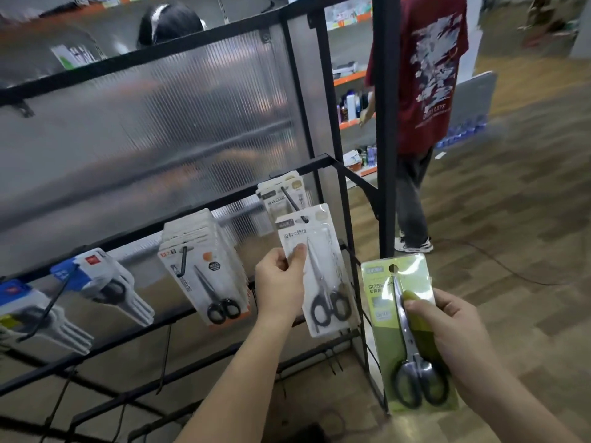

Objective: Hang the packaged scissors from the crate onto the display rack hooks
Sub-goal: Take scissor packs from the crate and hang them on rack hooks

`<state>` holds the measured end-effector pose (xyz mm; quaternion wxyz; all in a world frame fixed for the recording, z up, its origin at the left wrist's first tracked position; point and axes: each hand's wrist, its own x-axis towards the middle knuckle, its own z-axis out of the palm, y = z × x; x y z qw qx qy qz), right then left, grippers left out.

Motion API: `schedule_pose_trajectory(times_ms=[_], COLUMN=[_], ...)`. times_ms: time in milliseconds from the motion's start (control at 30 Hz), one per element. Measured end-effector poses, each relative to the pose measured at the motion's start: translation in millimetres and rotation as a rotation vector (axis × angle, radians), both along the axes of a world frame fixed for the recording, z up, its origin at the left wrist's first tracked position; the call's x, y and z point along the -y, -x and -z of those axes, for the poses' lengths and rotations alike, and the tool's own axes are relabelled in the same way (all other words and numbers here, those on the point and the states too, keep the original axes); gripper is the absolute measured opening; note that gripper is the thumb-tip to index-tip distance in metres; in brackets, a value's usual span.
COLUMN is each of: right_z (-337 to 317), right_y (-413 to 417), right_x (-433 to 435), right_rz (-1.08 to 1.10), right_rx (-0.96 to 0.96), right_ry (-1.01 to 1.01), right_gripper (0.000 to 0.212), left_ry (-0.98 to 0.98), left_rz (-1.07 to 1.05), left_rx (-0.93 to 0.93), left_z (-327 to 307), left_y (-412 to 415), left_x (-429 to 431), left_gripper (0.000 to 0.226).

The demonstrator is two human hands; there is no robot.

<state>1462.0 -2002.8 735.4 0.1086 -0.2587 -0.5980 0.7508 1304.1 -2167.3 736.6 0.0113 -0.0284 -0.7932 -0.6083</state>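
1. My right hand point(454, 334) curls round the green scissors pack point(380, 302), held low beside the rack.
2. My left hand point(281, 282) pinches the white pack point(326, 266) — its hole meets the hook point(292, 199) tip.
3. I should slide it straight back, level, toward the rack rail point(224, 198).

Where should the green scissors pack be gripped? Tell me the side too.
Pinch the green scissors pack at mid-height from its right edge, thumb on the front, as the right hand does. The card is flat and upright, with the hang hole at its top, which probably should stay clear for hanging.
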Motion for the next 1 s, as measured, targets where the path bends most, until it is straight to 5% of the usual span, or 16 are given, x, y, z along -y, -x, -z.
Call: schedule_pose_trajectory(times_ms=[400,567,833,1000], right_z=[9.7,15.8,-7.3,-19.3], right_y=[5.4,15.4,50.8,64.3], right_x=[26.9,54.9,173.4,302.3], right_rz=[-0.07,-0.118,-0.336,-0.494], right_rx=[0.02,0.08,-0.013,-0.055], right_ry=[0.021,-0.009,-0.174,-0.217], right_gripper=[0.029,0.022,0.035,0.023], left_ry=[0.301,0.344,0.432,0.623], left_rz=[-0.071,0.151,0.039,-0.146], left_rx=[0.2,0.134,-0.289,-0.204], left_z=[-28.5,-28.6,-35.0,-34.7], left_y=[88.0,30.2,-58.8,-77.9], left_x=[-0.2,31.2,218.8,371.8], left_gripper=[0.024,0.051,0.017,0.025])
